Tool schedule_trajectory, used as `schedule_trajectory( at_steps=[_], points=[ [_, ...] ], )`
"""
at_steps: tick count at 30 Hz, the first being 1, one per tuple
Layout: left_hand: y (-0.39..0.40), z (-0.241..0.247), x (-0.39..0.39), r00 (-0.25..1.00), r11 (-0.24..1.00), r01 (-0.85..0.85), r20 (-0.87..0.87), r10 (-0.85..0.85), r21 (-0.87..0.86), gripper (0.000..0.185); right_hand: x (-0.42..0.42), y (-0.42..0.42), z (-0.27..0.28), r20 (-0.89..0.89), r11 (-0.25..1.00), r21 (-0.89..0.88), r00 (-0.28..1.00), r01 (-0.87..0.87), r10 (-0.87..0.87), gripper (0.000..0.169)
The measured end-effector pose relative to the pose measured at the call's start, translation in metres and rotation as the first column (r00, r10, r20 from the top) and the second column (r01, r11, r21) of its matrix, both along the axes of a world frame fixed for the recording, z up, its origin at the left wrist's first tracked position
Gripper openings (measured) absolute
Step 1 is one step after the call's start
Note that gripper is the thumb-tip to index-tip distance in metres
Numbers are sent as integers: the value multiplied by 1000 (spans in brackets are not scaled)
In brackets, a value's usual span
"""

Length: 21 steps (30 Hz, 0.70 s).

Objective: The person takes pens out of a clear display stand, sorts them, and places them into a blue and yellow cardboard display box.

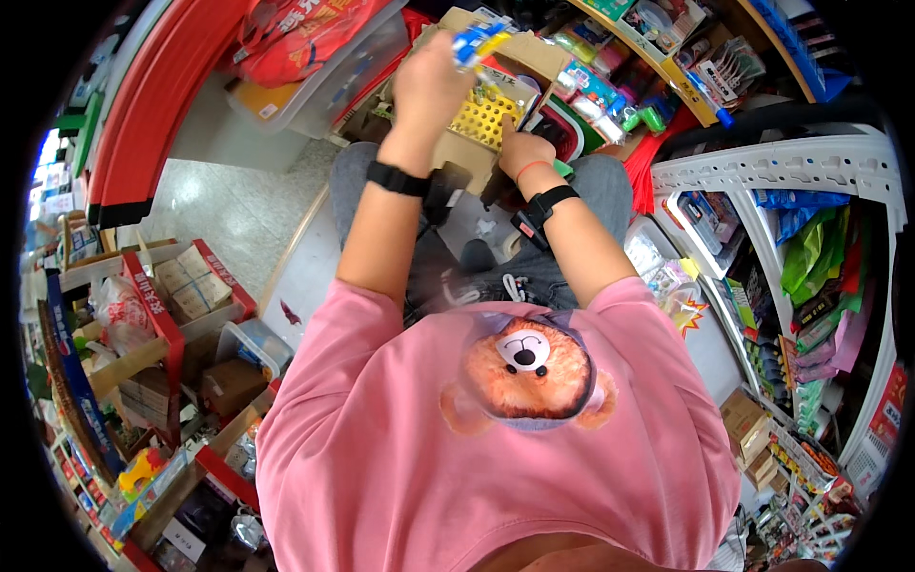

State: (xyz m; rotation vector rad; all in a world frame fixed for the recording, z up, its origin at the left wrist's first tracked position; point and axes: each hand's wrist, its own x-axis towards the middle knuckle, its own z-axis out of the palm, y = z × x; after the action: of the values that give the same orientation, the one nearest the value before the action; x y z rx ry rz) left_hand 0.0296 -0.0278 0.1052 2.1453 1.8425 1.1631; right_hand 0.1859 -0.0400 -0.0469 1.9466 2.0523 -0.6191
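Observation:
My left hand [429,86] is raised over an open cardboard box [532,53]. It grips a small bunch of blue, white and yellow items [477,44], too blurred to name. Inside the box sits a yellow plastic holder [482,118] with rows of round holes. My right hand [527,151] rests at the holder's right side, its index finger extended onto the holed top. A few slim things stand in the far holes, partly hidden by my left hand.
Shelves of small packaged goods [607,107] curve along the far right. A white metal rack [779,161] stands to my right. At left are a clear plastic bin [314,107] with a red bag [307,43], and wooden crates [186,322] holding boxes.

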Motion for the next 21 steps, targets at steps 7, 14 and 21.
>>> schedule_trajectory(
  at_steps=[7,14,21],
  points=[
    [-7,4,-24,1000,993,-18,15,20,-114,35,-2,-6,12,-13,997,70,1000,-20,21,71],
    [-9,-36,-15,973,995,1,-231,-25,-101,38,-1,-10,24,-26,998,46,999,-31,32,78],
    [-2,-44,-20,965,1000,7,-261,-13,-23,37,-2,-12,25,-7,999,33,1000,-27,28,79]
  ],
)
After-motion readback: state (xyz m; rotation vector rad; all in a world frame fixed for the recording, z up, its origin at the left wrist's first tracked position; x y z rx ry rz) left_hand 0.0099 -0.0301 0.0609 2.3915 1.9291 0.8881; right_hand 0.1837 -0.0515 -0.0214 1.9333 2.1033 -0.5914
